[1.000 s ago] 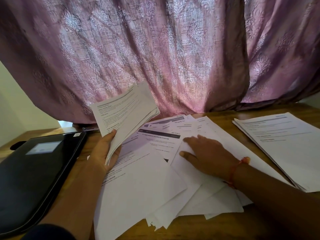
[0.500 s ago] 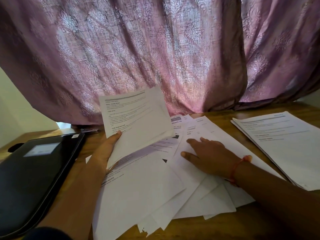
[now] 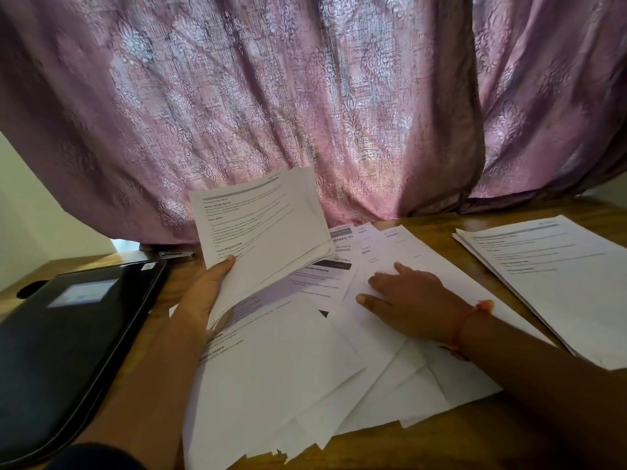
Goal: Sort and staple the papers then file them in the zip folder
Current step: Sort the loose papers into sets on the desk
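A mauve patterned curtain (image 3: pixel 305 106) hangs in folds behind a wooden table (image 3: pixel 437 228), its hem brushing the far edge. On the table's left side lies a black zip folder (image 3: pixel 68 340), closed, with a pale label on its cover. Loose printed papers (image 3: pixel 305 361) fan across the middle of the table, overlapping one another, their near corners reaching toward the table's front edge. A separate stack of papers (image 3: pixel 556 276) sits squared up at the right, apart from the fan. The left hand (image 3: pixel 203 296) holds a sheaf of papers (image 3: pixel 264 239) raised and tilted above the fan, thumb pressed on the front sheet, the other fingers hidden behind it. The right hand (image 3: pixel 410 300) rests palm down on the spread sheets, fingers straight and slightly apart, the forefinger stretched toward the far side. A red thread bracelet (image 3: pixel 468 320) circles the right wrist. A small dark metal object (image 3: pixel 176 255), too dim to make out, lies at the curtain's foot beyond the folder.
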`<state>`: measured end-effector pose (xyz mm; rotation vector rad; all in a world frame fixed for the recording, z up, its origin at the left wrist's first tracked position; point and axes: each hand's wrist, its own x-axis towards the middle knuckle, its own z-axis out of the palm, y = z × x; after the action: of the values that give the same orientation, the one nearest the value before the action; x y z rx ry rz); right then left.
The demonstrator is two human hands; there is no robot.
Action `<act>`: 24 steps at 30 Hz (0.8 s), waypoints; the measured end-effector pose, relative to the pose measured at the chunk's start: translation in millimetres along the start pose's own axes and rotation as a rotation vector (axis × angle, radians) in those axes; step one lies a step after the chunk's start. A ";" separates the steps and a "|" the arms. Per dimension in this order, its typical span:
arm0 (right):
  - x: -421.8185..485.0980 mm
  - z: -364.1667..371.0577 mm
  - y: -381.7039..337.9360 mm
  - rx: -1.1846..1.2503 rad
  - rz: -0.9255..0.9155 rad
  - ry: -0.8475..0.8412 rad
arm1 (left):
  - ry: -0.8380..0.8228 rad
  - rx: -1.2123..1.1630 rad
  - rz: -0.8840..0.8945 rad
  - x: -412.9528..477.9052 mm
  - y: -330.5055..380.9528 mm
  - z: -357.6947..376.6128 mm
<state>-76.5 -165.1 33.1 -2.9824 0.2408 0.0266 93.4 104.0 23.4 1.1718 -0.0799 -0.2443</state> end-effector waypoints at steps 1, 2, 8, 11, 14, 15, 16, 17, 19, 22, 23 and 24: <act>1.1 0.9 -0.7 -0.016 -0.014 -0.004 | 0.000 0.008 -0.001 0.7 0.2 -0.7; 2.1 1.5 -1.2 -0.029 -0.024 -0.006 | -0.003 0.012 0.001 2.4 -0.3 -1.8; 1.6 -0.2 -2.2 0.036 -0.026 -0.029 | -0.012 0.006 0.004 3.8 -1.6 -3.0; -0.4 -3.4 -3.6 0.185 -0.035 -0.062 | -0.021 -0.014 -0.012 3.5 -1.6 -2.6; -5.0 -10.2 -8.4 0.341 -0.081 -0.086 | -0.035 -0.038 -0.008 2.1 -1.5 -2.5; -5.9 -11.5 -9.5 0.356 -0.107 -0.082 | -0.037 -0.041 -0.009 1.7 -1.6 -2.0; -6.8 -14.1 -11.5 0.363 -0.130 -0.066 | -0.035 -0.037 -0.006 2.7 -2.0 -2.5; -8.3 -16.3 -13.4 0.368 -0.152 -0.049 | -0.030 -0.033 -0.005 2.6 -1.8 -2.8; -10.1 -19.4 -15.9 0.381 -0.212 -0.032 | -0.025 -0.023 -0.006 3.5 -1.4 -3.7; -12.0 -18.7 -19.8 0.434 -0.209 -0.067 | -0.027 -0.022 -0.036 5.1 -1.0 -5.3; -12.6 -17.0 -21.2 0.455 -0.180 -0.086 | -0.024 -0.023 -0.035 4.8 -0.3 -5.8; -11.4 -15.0 -21.9 0.430 -0.155 -0.093 | -0.025 -0.018 -0.028 5.8 -0.3 -6.6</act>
<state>-84.2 -144.2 51.5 -2.5541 0.0010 0.0848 100.2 108.6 20.2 1.1523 -0.0826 -0.2839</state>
